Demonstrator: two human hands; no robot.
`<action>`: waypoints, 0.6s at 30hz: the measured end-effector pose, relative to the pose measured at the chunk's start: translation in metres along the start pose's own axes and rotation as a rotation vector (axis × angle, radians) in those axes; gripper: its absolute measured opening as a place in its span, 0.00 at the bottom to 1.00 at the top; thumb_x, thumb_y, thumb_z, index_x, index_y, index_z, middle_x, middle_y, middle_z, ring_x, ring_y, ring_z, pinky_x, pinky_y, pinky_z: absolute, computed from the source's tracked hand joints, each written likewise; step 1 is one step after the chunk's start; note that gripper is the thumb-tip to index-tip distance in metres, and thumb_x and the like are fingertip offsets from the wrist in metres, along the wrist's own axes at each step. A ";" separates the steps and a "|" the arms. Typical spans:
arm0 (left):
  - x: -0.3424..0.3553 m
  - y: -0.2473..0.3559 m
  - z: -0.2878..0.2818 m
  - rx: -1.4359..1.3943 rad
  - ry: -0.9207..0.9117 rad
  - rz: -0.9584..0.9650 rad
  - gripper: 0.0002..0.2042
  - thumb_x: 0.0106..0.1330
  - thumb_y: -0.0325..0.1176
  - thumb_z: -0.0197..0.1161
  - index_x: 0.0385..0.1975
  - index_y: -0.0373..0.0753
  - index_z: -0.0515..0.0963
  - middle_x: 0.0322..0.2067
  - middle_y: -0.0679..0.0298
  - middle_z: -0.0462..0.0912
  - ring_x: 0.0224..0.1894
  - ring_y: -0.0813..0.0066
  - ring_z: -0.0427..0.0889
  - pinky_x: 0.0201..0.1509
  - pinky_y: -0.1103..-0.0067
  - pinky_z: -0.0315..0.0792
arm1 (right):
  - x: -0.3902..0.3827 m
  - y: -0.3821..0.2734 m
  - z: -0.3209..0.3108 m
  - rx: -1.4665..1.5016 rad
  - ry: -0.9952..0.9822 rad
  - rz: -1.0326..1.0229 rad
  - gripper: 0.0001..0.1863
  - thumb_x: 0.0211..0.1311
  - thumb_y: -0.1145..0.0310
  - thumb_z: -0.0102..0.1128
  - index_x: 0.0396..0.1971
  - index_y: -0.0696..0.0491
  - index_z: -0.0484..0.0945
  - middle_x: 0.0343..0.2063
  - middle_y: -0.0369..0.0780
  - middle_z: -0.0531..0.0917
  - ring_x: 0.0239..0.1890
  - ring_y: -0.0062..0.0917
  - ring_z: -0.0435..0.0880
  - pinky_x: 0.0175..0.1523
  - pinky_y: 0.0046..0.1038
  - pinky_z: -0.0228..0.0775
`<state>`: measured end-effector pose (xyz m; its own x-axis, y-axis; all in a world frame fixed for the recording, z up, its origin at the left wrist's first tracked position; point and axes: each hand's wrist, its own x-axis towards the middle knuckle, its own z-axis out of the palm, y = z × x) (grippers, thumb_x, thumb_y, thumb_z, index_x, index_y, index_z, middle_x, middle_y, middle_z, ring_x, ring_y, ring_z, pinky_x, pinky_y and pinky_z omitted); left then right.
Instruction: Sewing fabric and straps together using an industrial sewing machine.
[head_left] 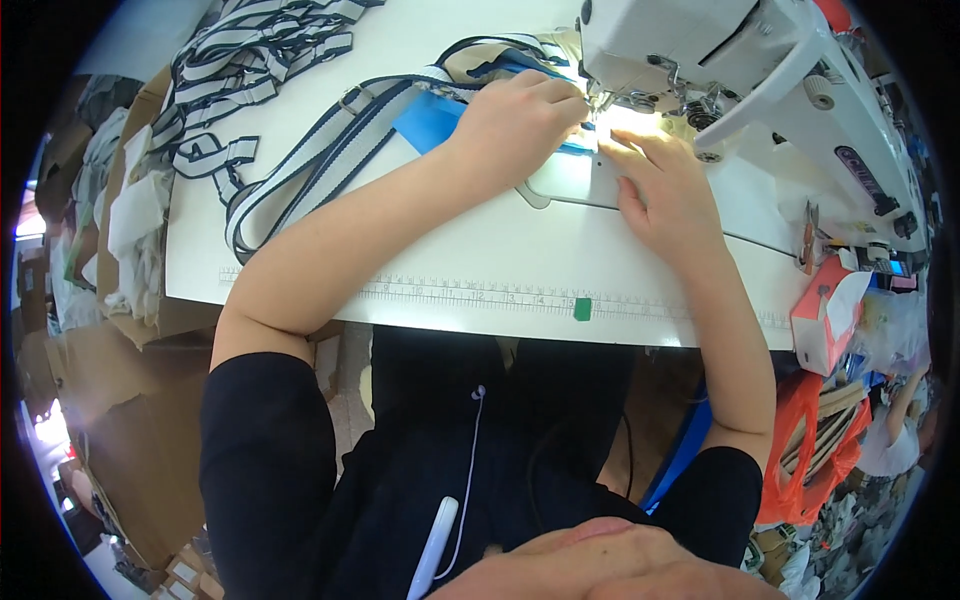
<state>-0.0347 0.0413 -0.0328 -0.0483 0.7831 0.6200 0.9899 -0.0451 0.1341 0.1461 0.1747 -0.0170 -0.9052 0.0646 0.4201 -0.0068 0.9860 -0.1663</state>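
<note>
A white sewing machine (680, 60) stands at the far right of the table, its lamp lighting the needle area. My left hand (525, 125) is closed, its fingers curled on the blue fabric (428, 122) just left of the needle. The fingertips and the fabric's edge under them are partly hidden. My right hand (665, 185) rests on the metal plate (580, 180) right of the needle, fingers stretched out and thumb apart. Grey-and-black webbing straps (345, 130) with a metal ring run leftward from the blue fabric and loop down onto the table.
A pile of similar straps (250, 60) lies at the far left. A printed ruler (450, 292) with a green mark runs along the front table edge (520, 330). Small snips (809, 235), a tissue box (815, 325) and a red plastic bag (815, 450) are at the right. A cardboard box (135, 200) stands left.
</note>
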 end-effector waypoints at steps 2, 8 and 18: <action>-0.002 0.001 0.000 -0.009 -0.002 0.025 0.07 0.58 0.31 0.63 0.36 0.40 0.80 0.40 0.65 0.82 0.44 0.65 0.81 0.43 0.72 0.77 | -0.003 0.000 0.000 -0.017 0.015 -0.004 0.17 0.53 0.74 0.59 0.46 0.48 0.80 0.45 0.32 0.81 0.39 0.24 0.81 0.42 0.32 0.64; -0.006 -0.001 -0.006 -0.047 -0.023 0.026 0.03 0.57 0.31 0.65 0.30 0.42 0.82 0.44 0.65 0.81 0.48 0.65 0.80 0.48 0.70 0.75 | -0.003 -0.001 0.005 -0.029 0.028 0.017 0.17 0.55 0.74 0.57 0.47 0.48 0.80 0.47 0.33 0.81 0.40 0.26 0.80 0.50 0.36 0.63; 0.011 -0.009 -0.003 -0.029 -0.198 -0.076 0.07 0.61 0.29 0.64 0.38 0.41 0.83 0.43 0.62 0.82 0.48 0.64 0.80 0.51 0.73 0.76 | 0.000 0.011 0.013 -0.073 0.066 0.066 0.21 0.54 0.78 0.54 0.50 0.49 0.78 0.51 0.35 0.80 0.47 0.30 0.80 0.54 0.35 0.69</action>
<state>-0.0443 0.0487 -0.0245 -0.0923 0.8915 0.4436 0.9801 0.0027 0.1985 0.1405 0.1835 -0.0306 -0.8726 0.1377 0.4687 0.0852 0.9876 -0.1315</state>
